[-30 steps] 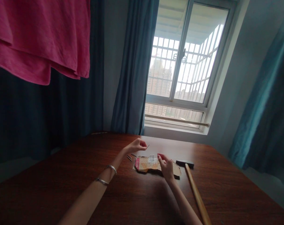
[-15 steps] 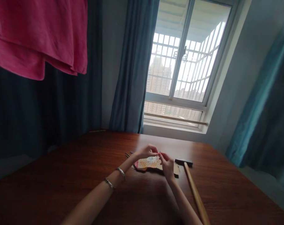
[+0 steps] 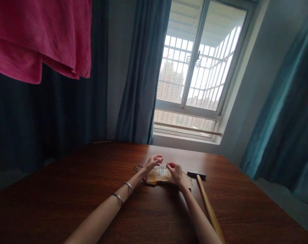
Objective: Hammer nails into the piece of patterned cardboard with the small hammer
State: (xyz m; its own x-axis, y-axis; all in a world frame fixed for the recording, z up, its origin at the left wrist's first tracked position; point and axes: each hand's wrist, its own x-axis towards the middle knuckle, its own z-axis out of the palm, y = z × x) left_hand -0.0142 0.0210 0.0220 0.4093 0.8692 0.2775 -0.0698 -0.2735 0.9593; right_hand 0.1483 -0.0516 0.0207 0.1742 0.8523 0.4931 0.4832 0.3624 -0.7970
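My right hand pinches a thin nail upright between thumb and fingertips, just above a patterned board. This low piece has a spotted white and orange top, and several nails stand up from it. My left hand, its fingers curved and apart, hovers over the board's left end and holds nothing. Two metal bracelets ring the left forearm. To the right lies a hammer with a dark head and a long wooden handle. What supports the board is partly hidden.
Thin metal rods stick out at the board's left end. The brown wooden table reaches to the wall under a barred window. Blue curtains hang around it, and a pink cloth hangs at upper left.
My hands have parted: the left has drawn back to the left and opened, while the right has lowered the nail toward the board beside the standing nails. The whole view has shifted slightly.
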